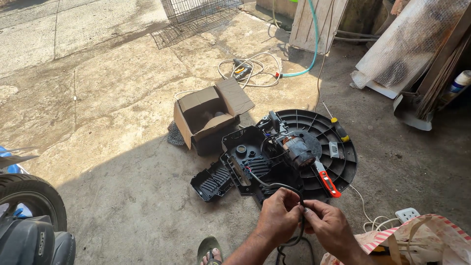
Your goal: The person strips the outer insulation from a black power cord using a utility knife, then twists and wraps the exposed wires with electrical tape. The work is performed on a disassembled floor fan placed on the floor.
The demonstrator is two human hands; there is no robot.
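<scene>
My left hand (278,216) and my right hand (329,226) meet low in the frame, both pinching a black cable (269,184) that runs up to an opened black plastic appliance housing (255,162). A small electric motor (297,151) sits exposed on a round black ribbed base (338,162). A red-handled utility knife (327,182) lies on that base just above my right hand. A detached black cover (211,182) lies to the left of the housing.
An open cardboard box (206,118) stands behind the housing. A yellow-handled screwdriver (338,128), a coiled white cord with tools (248,68), a wire cage (196,12), a white power strip (407,214), a striped sack (422,240) and a scooter tyre (32,196) surround the concrete floor.
</scene>
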